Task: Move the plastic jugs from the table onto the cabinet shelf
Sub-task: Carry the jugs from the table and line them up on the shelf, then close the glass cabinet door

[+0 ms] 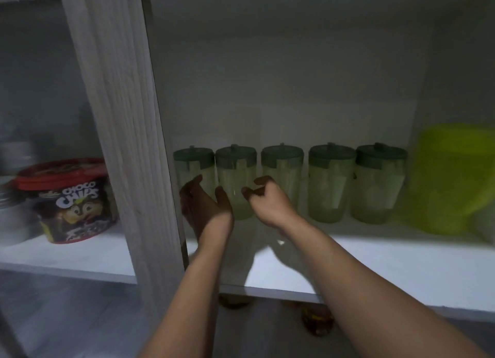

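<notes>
Several pale plastic jugs with dark green lids stand in a row at the back of the white cabinet shelf. The second jug from the left stands between my two hands. My left hand is open, palm turned inward, just in front of the leftmost jug. My right hand has loosely curled fingers and holds nothing, close in front of the third jug. Neither hand grips a jug. Two more jugs stand further right.
A light wooden cabinet upright stands left of my hands. Behind it sits a Choco Chips tub with a red lid. A lime-green plastic container fills the shelf's right end. Dim objects lie below the shelf edge.
</notes>
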